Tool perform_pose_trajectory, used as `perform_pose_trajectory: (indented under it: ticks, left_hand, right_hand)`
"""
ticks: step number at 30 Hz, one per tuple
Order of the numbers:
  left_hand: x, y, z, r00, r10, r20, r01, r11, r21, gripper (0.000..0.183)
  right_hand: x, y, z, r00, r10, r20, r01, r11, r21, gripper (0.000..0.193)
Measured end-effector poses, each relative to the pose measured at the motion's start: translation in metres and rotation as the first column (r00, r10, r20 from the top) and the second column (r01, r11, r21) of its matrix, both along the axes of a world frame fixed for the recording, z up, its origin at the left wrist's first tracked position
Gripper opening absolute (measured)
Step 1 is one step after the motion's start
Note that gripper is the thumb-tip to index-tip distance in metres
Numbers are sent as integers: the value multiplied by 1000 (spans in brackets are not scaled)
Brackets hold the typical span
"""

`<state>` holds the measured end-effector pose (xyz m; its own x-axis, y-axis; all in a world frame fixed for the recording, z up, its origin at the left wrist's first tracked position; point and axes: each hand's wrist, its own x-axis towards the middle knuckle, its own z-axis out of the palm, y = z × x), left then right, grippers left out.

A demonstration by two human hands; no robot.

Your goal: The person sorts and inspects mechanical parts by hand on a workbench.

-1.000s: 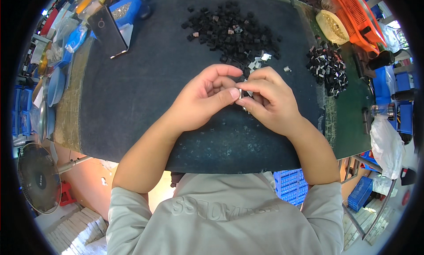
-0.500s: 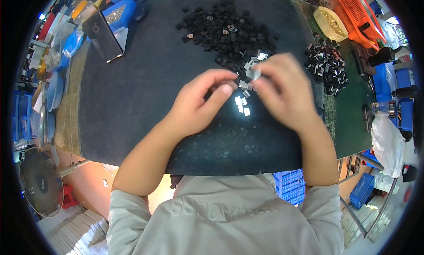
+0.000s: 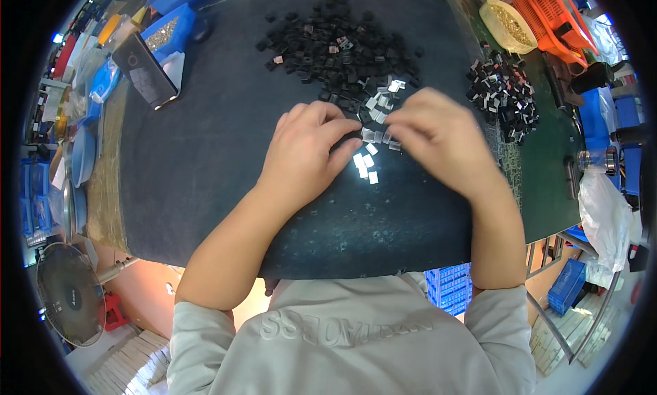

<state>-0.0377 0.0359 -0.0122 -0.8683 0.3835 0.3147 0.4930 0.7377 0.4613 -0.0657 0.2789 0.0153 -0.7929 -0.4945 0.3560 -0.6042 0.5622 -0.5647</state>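
My left hand [image 3: 301, 152] is curled over the dark work mat, thumb and forefinger nearly meeting; whatever lies between them is too dark to make out. Facing it, my right hand [image 3: 441, 142] is pinched, slightly blurred, its fingertips beside small shiny metal pieces [image 3: 378, 114]. Any piece in that pinch is hidden or too small to name. Between the hands and just nearer me lie several bright flat metal pieces [image 3: 363, 166]. Beyond them spreads a large heap of small black parts [image 3: 342, 49].
At right lies a second pile of black and silver parts [image 3: 506, 97]. Behind it stand a pale yellow bowl of small pieces [image 3: 487, 15] and an orange basket [image 3: 540, 19]. A phone [image 3: 145, 73] leans at far left near a blue bin [image 3: 183, 19]. A fan [image 3: 70, 296] stands lower left.
My left hand has turned more knuckles-up, its thumb and forefinger closer together. My right fingertips have dropped slightly; the shiny piece seen at them before no longer shows there. The whole view has shifted slightly.
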Motion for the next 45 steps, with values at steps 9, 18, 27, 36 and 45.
perform_pose_trajectory:
  ticks: [9, 18, 27, 36, 45]
  left_hand:
    - [4, 0, 7, 998, -10, -63, 12, 999, 32, 20]
    - [12, -11, 12, 984, 5, 178, -63, 943, 326, 18]
    - [16, -19, 7, 772, -374, 515, -276, 532, 801, 24]
    - [9, -21, 8, 788, -269, 554, -390, 479, 787, 23]
    - [12, -17, 10, 756, -333, 564, -385, 469, 794, 22]
  right_hand:
    - [11, -17, -14, 988, -6, 155, -5, 997, 75, 20]
    - [11, -17, -4, 986, 13, 165, -26, 997, 78, 24]
    - [17, -18, -8, 972, 39, 230, 4, 983, -185, 15]
    - [16, -24, -9, 992, 64, 110, -80, 986, 145, 16]
    - [18, -29, -10, 974, 113, 197, -75, 979, -190, 21]
